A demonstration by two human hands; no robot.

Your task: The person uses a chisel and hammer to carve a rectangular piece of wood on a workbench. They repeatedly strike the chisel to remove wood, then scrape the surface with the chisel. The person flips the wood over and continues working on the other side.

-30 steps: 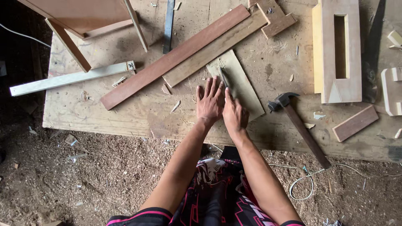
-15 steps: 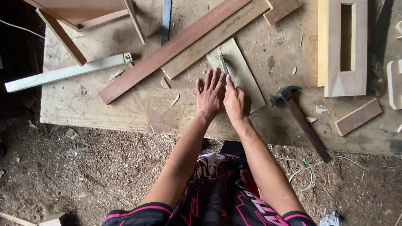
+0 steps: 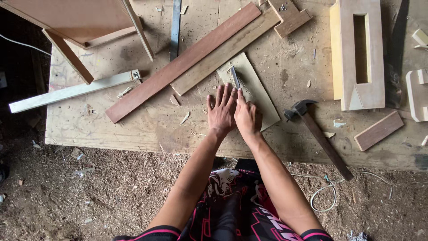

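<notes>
A: Hands first. Left hand [image 3: 221, 112] lay flat on the workbench [image 3: 147, 129], fingers spread and straight, palm down at the near-left corner of the pale thin board [image 3: 255, 87]. Right hand [image 3: 248, 117] lay touching it on the right, also flat, fingers together, pressing on the board itself. Neither hand was clamped on anything.

B: Change from a second ago?

A: Little. Both hands had kept the same side-by-side pose across the earlier frames; only the view had shifted a bit. The board had stayed on its slant, running from the hands toward the far side. My reading: they were holding it down, or smoothing it, not lifting it.

B: And that small thing at the fingertips?

A: Narrow grey metal piece [image 3: 235, 76] lay on the board just beyond the right fingertips. Blade or chisel, could not tell which. It had not moved either.

B: Surroundings?

A: Reddish long plank [image 3: 178, 67] and a paler plank [image 3: 223, 51] lay side by side, far-left of the hands, the paler one touching the board's far end. Hammer [image 3: 318, 134] lay to the right, near but apart, handle pointing near-right past the bench edge. Slotted wooden block [image 3: 359, 53] sat far right, white strip [image 3: 71, 91] far left.
</notes>
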